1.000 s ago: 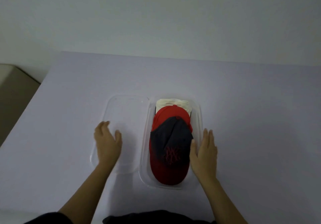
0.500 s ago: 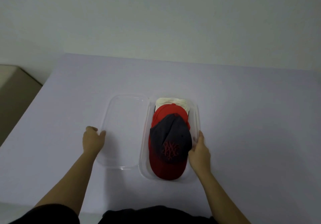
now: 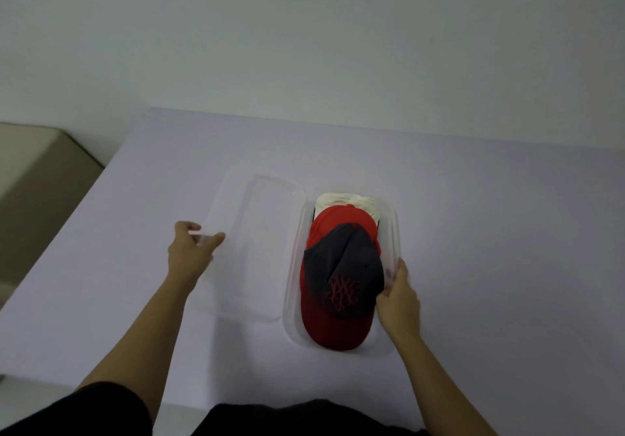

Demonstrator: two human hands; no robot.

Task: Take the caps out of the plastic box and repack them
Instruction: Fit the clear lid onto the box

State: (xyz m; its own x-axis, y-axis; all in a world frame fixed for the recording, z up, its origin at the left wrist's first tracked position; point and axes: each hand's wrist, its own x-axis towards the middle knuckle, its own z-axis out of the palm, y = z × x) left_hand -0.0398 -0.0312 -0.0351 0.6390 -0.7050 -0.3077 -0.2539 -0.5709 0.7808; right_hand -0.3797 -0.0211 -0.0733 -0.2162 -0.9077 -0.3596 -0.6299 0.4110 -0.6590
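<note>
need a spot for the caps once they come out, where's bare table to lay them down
Bare table runs wide to the right of the plastic box, and again behind the box and lid up to the wall. Left of the lid is a narrower strip. It is crowded in the middle: lid and box lie side by side, the left hand on the lid, the right hand at the box.

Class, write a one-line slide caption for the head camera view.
Left hand grips the clear lid; right hand holds the box of caps.

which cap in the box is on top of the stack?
The navy cap with the red logo and red brim. It overlaps the red cap; the cream cap only peeks out at the far end.
</note>
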